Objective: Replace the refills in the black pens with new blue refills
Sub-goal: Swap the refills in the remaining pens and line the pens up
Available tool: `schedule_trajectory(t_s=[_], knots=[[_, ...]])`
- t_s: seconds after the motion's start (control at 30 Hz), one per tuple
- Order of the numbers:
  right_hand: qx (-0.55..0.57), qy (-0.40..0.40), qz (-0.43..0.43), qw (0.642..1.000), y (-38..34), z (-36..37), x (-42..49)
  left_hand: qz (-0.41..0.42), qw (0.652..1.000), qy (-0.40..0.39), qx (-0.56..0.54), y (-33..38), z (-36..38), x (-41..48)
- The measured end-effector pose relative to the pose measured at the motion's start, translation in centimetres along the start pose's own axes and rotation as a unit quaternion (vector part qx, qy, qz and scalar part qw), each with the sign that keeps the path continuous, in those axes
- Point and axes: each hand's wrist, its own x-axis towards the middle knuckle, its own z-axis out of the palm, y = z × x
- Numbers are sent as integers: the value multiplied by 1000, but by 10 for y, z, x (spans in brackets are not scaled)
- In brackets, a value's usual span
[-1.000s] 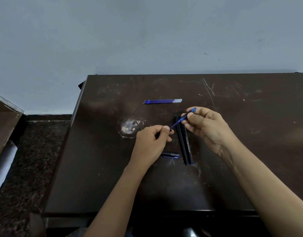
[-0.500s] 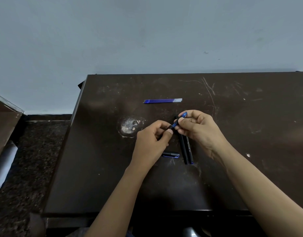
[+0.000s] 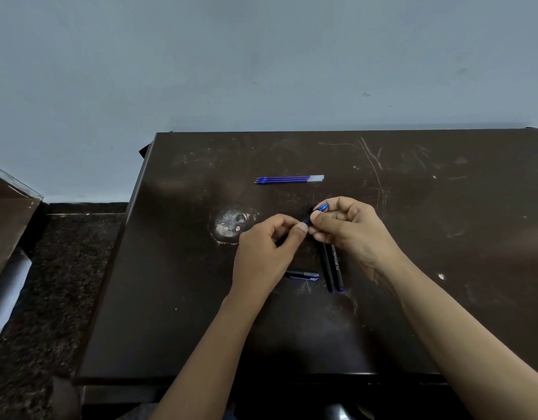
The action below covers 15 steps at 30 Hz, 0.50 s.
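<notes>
Above mid table, left hand and right hand both pinch one blue refill, thumbs almost meeting. Two pens lie side by side under right hand, cap just beside them. Spare refills lie farther back, well apart.

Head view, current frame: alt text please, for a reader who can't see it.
The left hand and right hand pinch a blue refill between them above a dark table. Two black pens and a pen cap lie by the hands; three spare refills lie farther back.
</notes>
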Motion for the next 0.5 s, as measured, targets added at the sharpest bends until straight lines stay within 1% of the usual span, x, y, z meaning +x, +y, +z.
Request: schedule_trajectory(t_s=[0.1,0.13,0.23,0.3,0.37,0.43,0.5], knots=[[3,-3,-4,1000,1,2,-1,-48,999,-6,-11,2,2,0],[2,-2,-6,1000,1,3,-1,-48,999,-8,-12,3,2,0],[0,5,-8,1000,1,2,-1,-1,1000,-2,-11,4,1,-1],[6,10,-8,1000,0,1,0,9,1000,5,-21,6,1,-1],[9,10,-10,1000,0,1,0,-11,999,3,-37,6,3,-2],[9,8,-13,1000,0,1,0,-50,997,-8,-54,6,5,-1],[11,9,-16,1000,1,1,0,-51,997,-9,-61,7,4,0]])
